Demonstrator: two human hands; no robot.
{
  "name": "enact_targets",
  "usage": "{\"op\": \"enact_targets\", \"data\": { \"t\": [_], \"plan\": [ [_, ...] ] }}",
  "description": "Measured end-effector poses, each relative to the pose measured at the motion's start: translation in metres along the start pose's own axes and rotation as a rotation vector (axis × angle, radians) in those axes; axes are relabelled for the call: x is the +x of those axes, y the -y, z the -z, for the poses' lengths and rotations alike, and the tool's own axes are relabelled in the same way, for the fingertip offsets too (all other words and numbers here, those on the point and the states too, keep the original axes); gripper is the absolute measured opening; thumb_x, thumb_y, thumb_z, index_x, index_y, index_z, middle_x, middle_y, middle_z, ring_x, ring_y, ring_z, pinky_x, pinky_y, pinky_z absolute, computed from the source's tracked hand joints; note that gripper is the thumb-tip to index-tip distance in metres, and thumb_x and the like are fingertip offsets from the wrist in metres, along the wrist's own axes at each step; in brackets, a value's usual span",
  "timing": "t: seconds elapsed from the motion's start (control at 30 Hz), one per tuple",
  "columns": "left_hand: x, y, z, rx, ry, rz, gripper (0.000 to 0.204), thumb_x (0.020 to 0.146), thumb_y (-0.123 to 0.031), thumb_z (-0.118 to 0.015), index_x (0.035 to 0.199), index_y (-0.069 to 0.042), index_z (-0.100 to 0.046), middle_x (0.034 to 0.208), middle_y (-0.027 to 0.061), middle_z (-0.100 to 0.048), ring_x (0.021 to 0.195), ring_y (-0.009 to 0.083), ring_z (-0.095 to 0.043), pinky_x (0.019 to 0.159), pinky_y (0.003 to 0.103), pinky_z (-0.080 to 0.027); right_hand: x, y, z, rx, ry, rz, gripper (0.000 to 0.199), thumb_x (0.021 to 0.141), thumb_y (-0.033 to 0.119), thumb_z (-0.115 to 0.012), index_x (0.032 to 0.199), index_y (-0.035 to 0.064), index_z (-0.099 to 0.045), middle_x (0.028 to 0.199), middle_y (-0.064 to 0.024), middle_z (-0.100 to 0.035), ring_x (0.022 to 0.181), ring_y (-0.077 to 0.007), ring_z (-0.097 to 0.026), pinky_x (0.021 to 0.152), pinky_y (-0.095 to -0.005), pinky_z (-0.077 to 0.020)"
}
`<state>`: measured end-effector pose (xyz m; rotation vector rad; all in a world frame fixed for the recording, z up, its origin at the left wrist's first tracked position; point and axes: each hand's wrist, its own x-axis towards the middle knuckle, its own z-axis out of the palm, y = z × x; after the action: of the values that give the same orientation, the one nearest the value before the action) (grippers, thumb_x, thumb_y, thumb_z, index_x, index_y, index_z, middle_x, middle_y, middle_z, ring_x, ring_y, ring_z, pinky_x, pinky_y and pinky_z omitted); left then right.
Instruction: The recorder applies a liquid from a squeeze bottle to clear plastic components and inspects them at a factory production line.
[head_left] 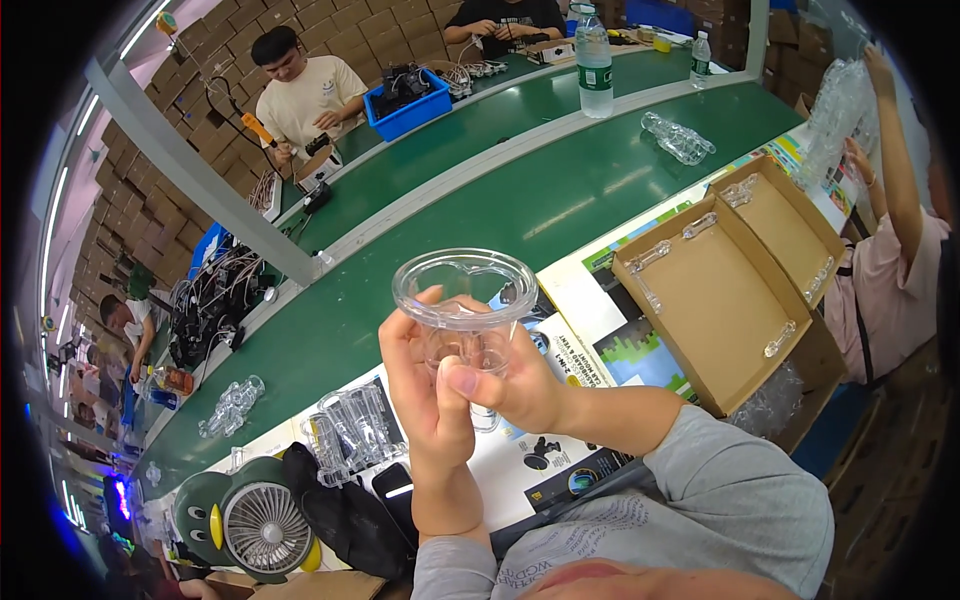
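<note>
A clear moulded plastic cup-shaped piece with a wide wavy rim (465, 295) is held up over the near edge of the green workbench (520, 200), pinched from both sides — left hand (425, 395) and right hand (510, 385), fingers pressed around its lower body. A light, even grip would likely suit it best. Right lies an open brown cardboard box (720, 300); near left, a small penguin-shaped desk fan (255, 520) crowds the space.
</note>
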<state>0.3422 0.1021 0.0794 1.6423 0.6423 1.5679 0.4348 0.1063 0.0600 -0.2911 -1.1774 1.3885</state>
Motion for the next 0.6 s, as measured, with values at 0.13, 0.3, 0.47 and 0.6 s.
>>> {"op": "enact_targets", "data": {
  "t": [0.13, 0.3, 0.47, 0.6],
  "plan": [
    [0.0000, -0.0004, 0.0008, 0.009, -0.001, -0.001, 0.058, 0.085, -0.038, -0.051, 0.122, 0.003, -0.032, 0.104, 0.0160, -0.054, 0.087, 0.0164, -0.053, 0.076, 0.026, -0.043, -0.0004, 0.0001, 0.0004, -0.008, 0.007, -0.018, 0.053, 0.080, 0.030, -0.061, 0.120, 0.0007, -0.042, 0.095, -0.0010, -0.048, 0.082, -0.0058, -0.042, 0.073, -0.0209, -0.0368],
    [-0.0004, 0.0005, -0.0012, 0.018, -0.015, -0.004, 0.059, 0.085, -0.038, -0.051, 0.122, 0.003, -0.032, 0.104, 0.0162, -0.054, 0.088, 0.0171, -0.053, 0.077, 0.027, -0.043, -0.0009, 0.0017, 0.0004, 0.001, 0.002, -0.008, 0.053, 0.080, 0.029, -0.061, 0.120, 0.0007, -0.041, 0.097, -0.0019, -0.049, 0.084, -0.0065, -0.043, 0.075, -0.0218, -0.0373],
    [-0.0006, -0.0030, 0.0006, 0.028, -0.005, 0.005, 0.058, 0.085, -0.038, -0.050, 0.122, 0.003, -0.032, 0.104, 0.0163, -0.054, 0.089, 0.0171, -0.053, 0.077, 0.027, -0.043, -0.0005, 0.0039, -0.0020, 0.017, 0.019, -0.018, 0.053, 0.081, 0.029, -0.061, 0.121, 0.0002, -0.041, 0.102, -0.0043, -0.050, 0.090, -0.0088, -0.045, 0.081, -0.0243, -0.0377],
    [-0.0002, -0.0007, 0.0000, 0.036, -0.007, -0.008, 0.058, 0.086, -0.038, -0.050, 0.122, 0.003, -0.032, 0.103, 0.0159, -0.054, 0.083, 0.0149, -0.052, 0.074, 0.025, -0.042, -0.0009, 0.0046, 0.0001, 0.006, 0.027, -0.021, 0.052, 0.081, 0.028, -0.060, 0.121, -0.0001, -0.042, 0.103, -0.0048, -0.050, 0.092, -0.0095, -0.046, 0.082, -0.0250, -0.0378]
  ]
}}
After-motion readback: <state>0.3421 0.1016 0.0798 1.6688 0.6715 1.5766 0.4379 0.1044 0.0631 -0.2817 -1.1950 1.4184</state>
